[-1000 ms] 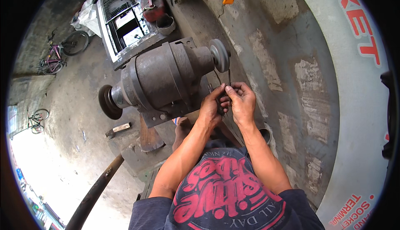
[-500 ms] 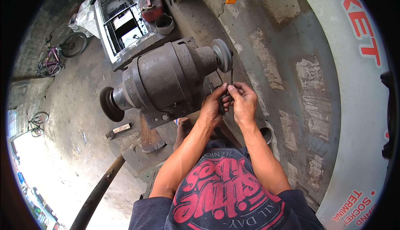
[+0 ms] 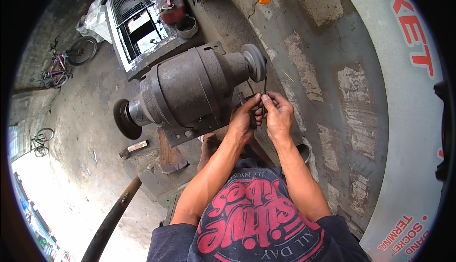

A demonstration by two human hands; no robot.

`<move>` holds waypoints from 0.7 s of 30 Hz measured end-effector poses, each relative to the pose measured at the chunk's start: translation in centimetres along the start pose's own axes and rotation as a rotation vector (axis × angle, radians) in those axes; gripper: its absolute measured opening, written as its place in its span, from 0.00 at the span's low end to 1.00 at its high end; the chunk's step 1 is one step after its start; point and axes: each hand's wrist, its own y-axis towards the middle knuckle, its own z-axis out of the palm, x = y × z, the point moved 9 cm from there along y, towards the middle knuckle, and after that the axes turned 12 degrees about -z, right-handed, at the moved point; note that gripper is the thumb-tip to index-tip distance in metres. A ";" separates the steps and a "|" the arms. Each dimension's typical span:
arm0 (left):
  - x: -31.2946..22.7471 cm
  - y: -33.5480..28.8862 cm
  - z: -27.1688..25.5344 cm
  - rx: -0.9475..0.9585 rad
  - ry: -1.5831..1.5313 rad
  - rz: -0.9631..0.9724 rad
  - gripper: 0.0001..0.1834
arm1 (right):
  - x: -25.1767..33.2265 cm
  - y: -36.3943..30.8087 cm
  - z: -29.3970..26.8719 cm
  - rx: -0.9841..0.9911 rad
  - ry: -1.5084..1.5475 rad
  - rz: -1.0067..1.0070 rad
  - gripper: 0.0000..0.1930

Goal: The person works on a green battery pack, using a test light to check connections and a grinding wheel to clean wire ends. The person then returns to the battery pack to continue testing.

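Grey-brown metal makes up the heavy, barrel-shaped bench grinder point(image 3: 187, 88) that sits before me in the head view. At its right end is a round grey grinding wheel point(image 3: 253, 62); at its left end, a dark round wheel point(image 3: 126, 119). Just beyond the grinder's lower right side my bare hands are close together, left hand point(image 3: 242, 118) and right hand point(image 3: 279, 116), thumbs nearly meeting, fingertips pinched on a thin dark straight rod point(image 3: 265, 85). This rod runs up from my fingers, beside the grinder, to the edge of the grey wheel; I cannot tell whether its tip touches. A fine orange streak point(image 3: 287, 75) shows to the grinder's right, near that wheel. Above the grinder, toward the left, a red plastic jerrycan point(image 3: 174, 11) stands beside a round grey pot point(image 3: 186, 27). Below the grinder is a flat brown wooden board point(image 3: 171, 156). Well apart, to the grinder's left, is a purple-pink bicycle point(image 3: 59, 69).
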 end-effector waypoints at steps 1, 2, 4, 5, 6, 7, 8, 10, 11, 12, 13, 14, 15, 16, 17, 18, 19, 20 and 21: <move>0.0 0.0 0.0 -0.003 0.000 0.000 0.14 | 0.0 0.0 0.0 0.001 -0.002 0.001 0.12; 0.0 0.0 0.0 -0.002 -0.004 0.001 0.14 | 0.0 0.1 0.0 0.005 -0.001 0.001 0.12; 0.0 0.0 0.0 0.002 -0.013 0.001 0.14 | -0.2 0.1 0.0 0.007 0.005 0.011 0.12; -0.1 0.1 0.0 0.002 -0.013 0.002 0.13 | -0.1 0.1 0.1 0.015 0.001 0.002 0.12; -0.1 0.1 0.1 0.003 -0.014 0.002 0.13 | -0.1 0.2 0.1 0.019 0.002 0.002 0.12; -0.1 0.1 0.1 0.004 -0.014 0.003 0.13 | -0.1 0.2 0.1 0.019 0.008 0.007 0.12; -0.2 0.1 0.1 0.000 -0.013 0.007 0.13 | -0.1 0.2 0.1 0.022 0.003 0.002 0.11; -0.3 0.0 0.1 -0.006 -0.011 0.014 0.13 | 0.0 0.3 0.1 0.023 0.013 0.002 0.11; -0.3 0.0 0.1 -0.009 -0.006 0.015 0.13 | 0.0 0.3 0.1 0.020 0.002 0.004 0.11; -0.3 0.0 0.1 -0.011 -0.001 0.015 0.13 | 0.0 0.3 0.1 0.019 0.002 0.006 0.11; -0.3 0.0 0.1 -0.012 0.004 0.020 0.13 | 0.0 0.3 0.1 0.018 0.003 0.008 0.10; -0.3 0.0 0.1 -0.017 0.004 0.017 0.13 | -0.1 0.3 0.1 0.017 0.001 0.013 0.10; -0.3 0.0 0.1 -0.020 0.003 0.017 0.13 | -0.2 0.4 0.1 0.015 -0.002 0.018 0.10; -0.3 0.0 0.0 -0.023 0.002 0.018 0.13 | -0.3 0.4 0.1 0.010 0.001 0.031 0.10; -0.4 0.1 -0.1 -0.026 -0.002 0.022 0.13 | -0.4 0.4 0.2 0.020 0.009 0.026 0.10; -0.4 0.0 -0.2 -0.029 -0.005 0.027 0.13 | -0.4 0.4 0.2 0.026 0.022 0.028 0.10; -0.4 0.0 -0.3 -0.032 -0.009 0.031 0.13 | -0.5 0.4 0.2 0.038 0.047 0.031 0.10; -0.5 -0.1 -0.4 -0.047 0.009 0.047 0.13 | -0.7 0.4 0.2 0.049 0.070 0.038 0.09; -0.6 -0.3 -0.5 -0.061 0.027 0.063 0.14 | -0.8 0.3 0.2 0.067 0.104 0.045 0.09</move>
